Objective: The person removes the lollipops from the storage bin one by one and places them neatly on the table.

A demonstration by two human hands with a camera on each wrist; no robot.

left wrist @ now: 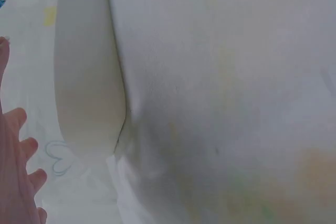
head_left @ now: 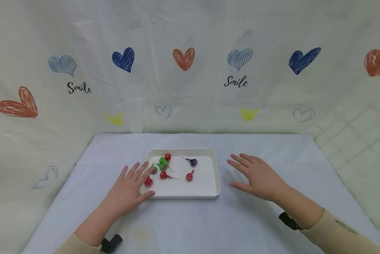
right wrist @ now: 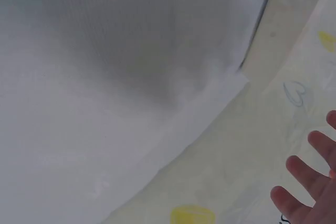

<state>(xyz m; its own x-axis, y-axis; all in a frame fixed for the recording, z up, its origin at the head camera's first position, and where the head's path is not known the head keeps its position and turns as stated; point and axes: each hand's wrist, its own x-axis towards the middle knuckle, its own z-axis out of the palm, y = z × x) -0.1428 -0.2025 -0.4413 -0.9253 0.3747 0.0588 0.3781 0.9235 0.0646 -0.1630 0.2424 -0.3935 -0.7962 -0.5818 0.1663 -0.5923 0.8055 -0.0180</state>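
Note:
A shallow white tray point(head_left: 202, 188) holds several wrapped lollipops, mostly in its left half. Red lollipops point(head_left: 163, 175) lie among green ones point(head_left: 162, 161); a dark blue lollipop point(head_left: 193, 162) and another red lollipop point(head_left: 189, 177) lie nearer the middle. My left hand point(head_left: 128, 190) hovers at the tray's left edge with fingers spread, overlapping the rim and covering part of the leftmost lollipops in the head view. To the right of the tray, my right hand point(head_left: 259, 176) is held over the table, fingers straight and thumb apart. Both hands hold nothing.
A white cloth covers the table point(head_left: 190, 225). Behind it hangs a pale sheet point(head_left: 205, 98) printed with hearts and the word Smile. Dark straps point(head_left: 111, 243) sit at both wrists, below beige sleeves.

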